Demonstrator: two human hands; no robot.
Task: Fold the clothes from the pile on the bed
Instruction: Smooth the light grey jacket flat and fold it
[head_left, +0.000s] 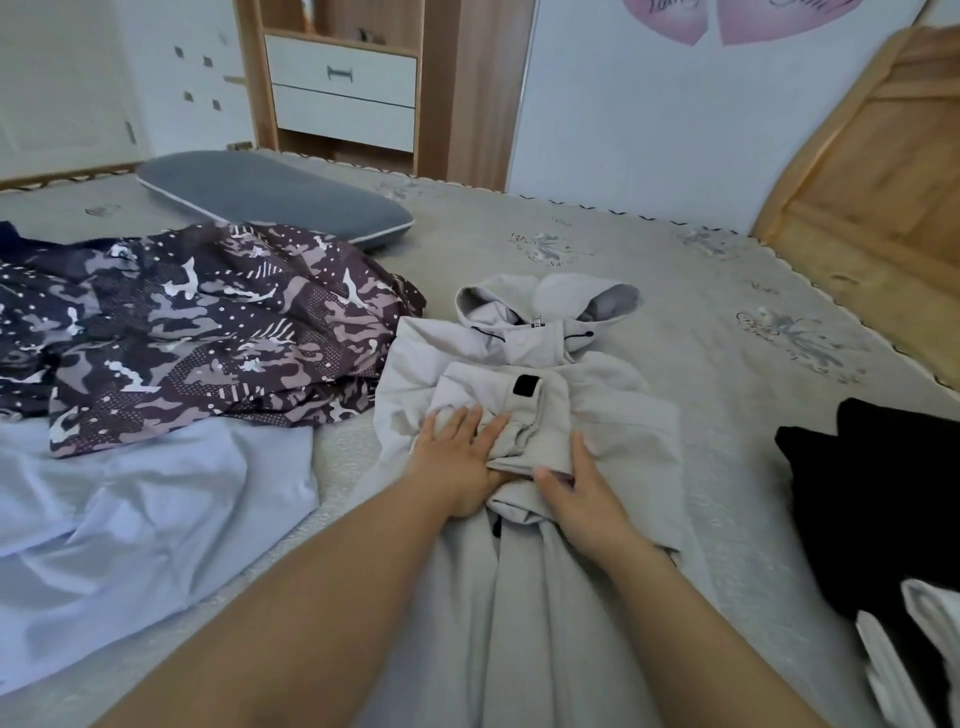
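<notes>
On the bed (675, 270), I press my flat left hand (457, 462) and right hand (582, 493) onto the hoodie's (519, 338) folded sleeves.

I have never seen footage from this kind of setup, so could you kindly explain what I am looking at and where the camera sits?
There is no machine here: a person wears one camera on the head, looking down at their own bare arms. The left hand and right hand press flat on a pale hooded jacket, sleeves folded in, on the bed. To the left lie a camouflage garment and a light blue garment; to the right, black clothing. A grey pillow lies beyond.
</notes>
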